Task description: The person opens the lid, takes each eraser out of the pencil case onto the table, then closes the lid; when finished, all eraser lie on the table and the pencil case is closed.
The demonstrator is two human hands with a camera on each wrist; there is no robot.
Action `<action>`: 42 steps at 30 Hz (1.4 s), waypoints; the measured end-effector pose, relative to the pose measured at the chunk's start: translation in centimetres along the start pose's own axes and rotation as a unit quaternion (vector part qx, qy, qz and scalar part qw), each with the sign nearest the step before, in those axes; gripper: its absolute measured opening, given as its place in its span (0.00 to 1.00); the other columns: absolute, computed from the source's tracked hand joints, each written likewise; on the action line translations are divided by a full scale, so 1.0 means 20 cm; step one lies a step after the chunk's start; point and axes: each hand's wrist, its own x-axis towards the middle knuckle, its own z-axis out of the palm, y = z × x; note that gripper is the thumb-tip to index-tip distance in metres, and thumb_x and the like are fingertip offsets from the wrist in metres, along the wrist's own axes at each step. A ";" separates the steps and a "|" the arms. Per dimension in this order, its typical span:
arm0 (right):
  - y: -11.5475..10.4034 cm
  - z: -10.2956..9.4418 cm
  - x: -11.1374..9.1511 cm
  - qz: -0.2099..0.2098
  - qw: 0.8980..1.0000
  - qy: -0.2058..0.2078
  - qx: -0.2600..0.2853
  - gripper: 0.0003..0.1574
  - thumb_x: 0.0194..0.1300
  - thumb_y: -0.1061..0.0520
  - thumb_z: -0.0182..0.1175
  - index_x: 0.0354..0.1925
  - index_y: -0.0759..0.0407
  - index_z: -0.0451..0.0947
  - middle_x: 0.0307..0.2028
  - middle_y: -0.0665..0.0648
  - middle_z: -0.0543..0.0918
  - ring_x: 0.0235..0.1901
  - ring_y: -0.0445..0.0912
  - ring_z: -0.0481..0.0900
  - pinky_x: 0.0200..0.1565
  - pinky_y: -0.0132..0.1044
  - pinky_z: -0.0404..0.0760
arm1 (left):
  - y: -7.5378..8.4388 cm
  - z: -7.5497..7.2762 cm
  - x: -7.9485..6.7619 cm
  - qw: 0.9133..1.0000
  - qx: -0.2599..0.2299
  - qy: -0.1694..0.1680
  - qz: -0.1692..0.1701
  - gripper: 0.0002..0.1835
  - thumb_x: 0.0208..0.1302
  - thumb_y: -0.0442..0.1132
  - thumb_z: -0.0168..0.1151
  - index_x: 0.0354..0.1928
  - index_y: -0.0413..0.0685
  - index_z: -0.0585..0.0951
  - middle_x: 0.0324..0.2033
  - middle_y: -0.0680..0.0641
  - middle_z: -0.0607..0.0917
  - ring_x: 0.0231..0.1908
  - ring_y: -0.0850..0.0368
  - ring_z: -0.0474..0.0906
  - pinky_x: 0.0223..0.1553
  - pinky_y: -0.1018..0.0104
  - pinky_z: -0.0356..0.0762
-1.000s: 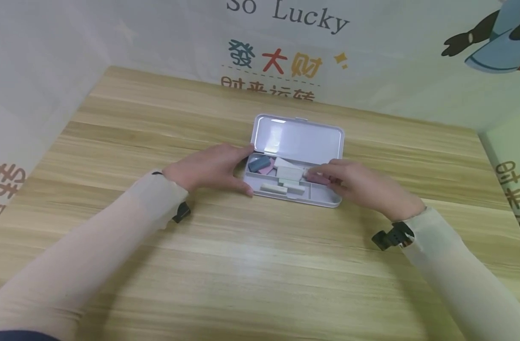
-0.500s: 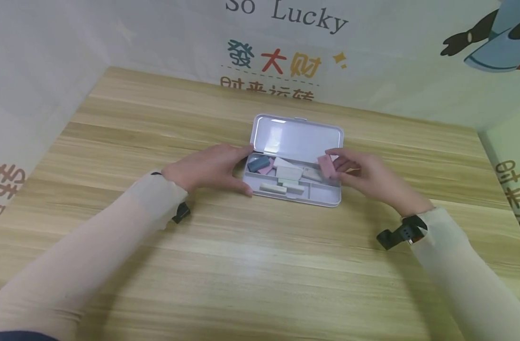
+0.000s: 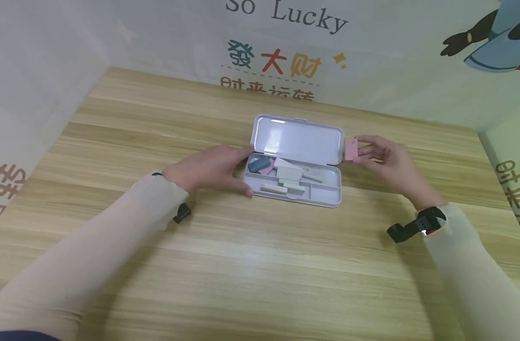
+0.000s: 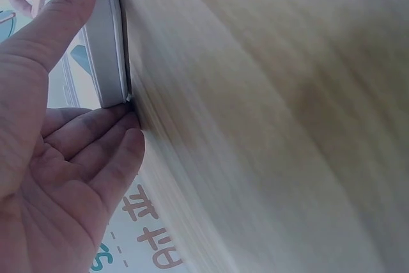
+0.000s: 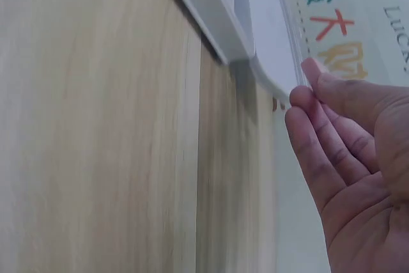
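An open pale lavender pencil case [image 3: 326,193] lies on the table, its lid [image 3: 300,137] tipped back. My left hand [image 3: 213,168] spans its left end, thumb at the front corner and fingertips at the hinge corner; the left wrist view shows these fingers fairly straight. Beyond the right end of the lid, my right hand [image 3: 385,158] pinches a pink eraser [image 3: 351,149] between thumb and fingers. Inside the case are a dark blue eraser [image 3: 258,165], a pink piece [image 3: 266,168], and several white or pale blocks [image 3: 290,173]. The front right compartment holds nothing.
The wood-grain table [image 3: 243,265] extends around the case on all sides. Behind it hangs a pale printed wall cloth [image 3: 179,42] with lettering. A black wrist camera [image 3: 398,232] juts from the right sleeve, close above the table.
My right hand has lifted the pink eraser out of the case and carried it right, past the case's end. A grey-white block beneath it is uncovered. The left hand stays in place.
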 end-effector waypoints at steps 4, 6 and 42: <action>0.03 -0.03 0.01 0.014 1.000 0.010 -0.020 0.32 0.72 0.63 0.65 0.71 0.64 0.72 0.46 0.51 0.91 0.40 0.20 0.80 0.41 0.16 0.78 | 0.00 0.00 0.00 1.000 0.002 -0.002 0.003 0.58 0.55 0.58 0.80 0.80 0.42 0.61 0.67 0.43 0.81 0.58 0.52 0.79 0.71 0.52 0.75; 0.05 -0.04 0.02 0.019 0.999 0.010 -0.033 0.32 0.73 0.62 0.64 0.72 0.65 0.72 0.52 0.66 0.89 0.39 0.20 0.79 0.42 0.14 0.78 | 0.00 0.00 0.00 1.000 0.002 -0.003 0.002 0.59 0.55 0.59 0.80 0.81 0.42 0.60 0.69 0.43 0.79 0.61 0.51 0.79 0.73 0.52 0.74; 0.23 -0.11 0.20 0.093 0.991 -0.026 -0.092 0.31 0.77 0.54 0.61 0.70 0.69 0.72 0.57 0.74 0.81 0.35 0.22 0.72 0.37 0.18 0.73 | 0.00 -0.01 0.00 1.000 0.007 -0.007 0.000 0.59 0.56 0.59 0.79 0.82 0.42 0.58 0.73 0.43 0.75 0.68 0.50 0.76 0.76 0.51 0.70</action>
